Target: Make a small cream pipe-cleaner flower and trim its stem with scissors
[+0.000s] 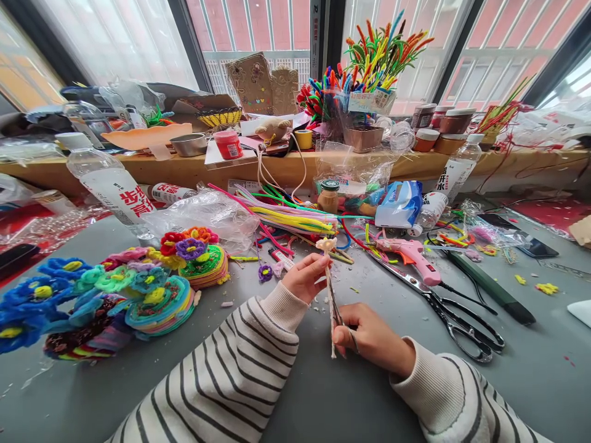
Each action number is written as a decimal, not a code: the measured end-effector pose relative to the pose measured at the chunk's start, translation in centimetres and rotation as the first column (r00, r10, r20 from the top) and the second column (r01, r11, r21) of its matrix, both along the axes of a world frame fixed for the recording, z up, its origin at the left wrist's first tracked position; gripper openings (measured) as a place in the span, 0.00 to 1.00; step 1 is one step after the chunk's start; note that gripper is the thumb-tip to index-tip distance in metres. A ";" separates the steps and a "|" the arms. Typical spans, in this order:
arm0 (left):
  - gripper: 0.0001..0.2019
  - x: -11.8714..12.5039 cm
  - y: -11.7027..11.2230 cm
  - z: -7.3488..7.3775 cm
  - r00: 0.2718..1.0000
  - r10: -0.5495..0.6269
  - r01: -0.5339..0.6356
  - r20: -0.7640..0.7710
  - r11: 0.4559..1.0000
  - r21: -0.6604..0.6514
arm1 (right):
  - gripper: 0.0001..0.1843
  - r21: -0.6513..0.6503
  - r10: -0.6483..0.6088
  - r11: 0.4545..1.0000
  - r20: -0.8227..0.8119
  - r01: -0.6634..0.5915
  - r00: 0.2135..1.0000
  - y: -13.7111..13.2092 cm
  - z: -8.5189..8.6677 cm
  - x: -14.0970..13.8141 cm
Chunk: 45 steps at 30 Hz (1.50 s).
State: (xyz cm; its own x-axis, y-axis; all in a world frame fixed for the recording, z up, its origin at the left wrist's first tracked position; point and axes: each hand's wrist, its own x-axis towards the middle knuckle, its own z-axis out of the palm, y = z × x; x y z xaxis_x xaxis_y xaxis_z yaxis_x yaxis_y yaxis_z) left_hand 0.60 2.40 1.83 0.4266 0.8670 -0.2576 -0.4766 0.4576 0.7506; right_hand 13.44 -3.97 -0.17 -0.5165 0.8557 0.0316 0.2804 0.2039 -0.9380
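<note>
My left hand (305, 277) pinches a small cream-white pipe cleaner flower (326, 244) just under its head. The flower's pale stem (332, 335) hangs straight down, its lower end free. Around the handles of small scissors (337, 312) my right hand (373, 337) is closed, with the blades pointing up along the stem. Whether the blades touch the stem I cannot tell. Bright pipe cleaner flowers (111, 280) on coiled round bases stand left of my left sleeve. A little purple flower (265, 273) lies beyond that sleeve.
Large scissors (443, 307), a pink glue gun (418, 258) and a dark green tool (492, 289) lie to the right. Bundled pipe cleaners (295, 218), a small jar (328, 197) and a water bottle (108, 184) stand or lie farther back. A wooden ledge (161, 169) runs behind.
</note>
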 end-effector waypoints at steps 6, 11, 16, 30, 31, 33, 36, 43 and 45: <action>0.14 0.0 0.1 0.1 1.000 0.008 -0.008 0.008 1.000 0.006 | 0.37 -0.021 -0.030 0.999 0.002 0.030 1.000 0.0 -0.3 0.0; 0.15 0.0 0.1 -0.1 0.999 0.025 -0.026 0.028 1.000 0.012 | 0.36 -0.057 -0.054 0.997 0.004 0.054 0.999 0.1 -0.4 0.0; 0.15 -0.1 0.2 -0.2 0.999 0.028 -0.029 0.038 0.999 0.021 | 0.34 -0.060 -0.053 0.997 -0.016 0.052 0.998 0.1 -0.4 -0.2; 0.14 -0.5 0.0 0.7 0.996 0.045 -0.044 0.079 0.999 -0.010 | 0.40 0.055 0.059 0.997 -0.004 -0.059 0.998 0.1 -0.5 0.2; 0.14 -0.4 0.0 0.7 0.996 0.040 -0.039 0.079 0.999 -0.008 | 0.41 0.055 0.077 0.995 0.006 -0.078 0.997 0.0 -0.5 0.2; 0.14 -0.4 0.0 0.6 0.997 0.027 -0.027 0.070 1.000 -0.002 | 0.41 0.051 0.100 0.994 0.033 -0.101 0.994 0.0 -0.4 0.3; 0.14 -0.2 -0.1 0.5 0.999 0.000 0.000 0.047 1.000 0.006 | 0.41 0.056 0.091 0.994 0.074 -0.095 0.993 -0.1 -0.3 0.3; 0.13 0.0 -0.3 0.2 0.998 -0.053 0.053 0.040 0.998 0.018 | 0.39 0.068 0.054 0.996 0.025 -0.056 0.998 -0.2 -0.2 0.1; 0.13 0.0 -0.4 0.1 0.997 -0.063 0.062 0.033 0.998 0.029 | 0.39 0.072 0.045 0.996 0.023 -0.046 0.999 -0.2 -0.3 0.0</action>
State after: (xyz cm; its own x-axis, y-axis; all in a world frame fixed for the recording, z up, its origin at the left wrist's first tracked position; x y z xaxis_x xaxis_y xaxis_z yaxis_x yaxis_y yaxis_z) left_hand 0.63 2.02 1.98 0.4882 0.8451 -0.2179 -0.4731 0.4661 0.7476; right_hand 13.48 -4.17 -0.42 -0.5561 0.8271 0.0814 0.2889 0.2843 -0.9142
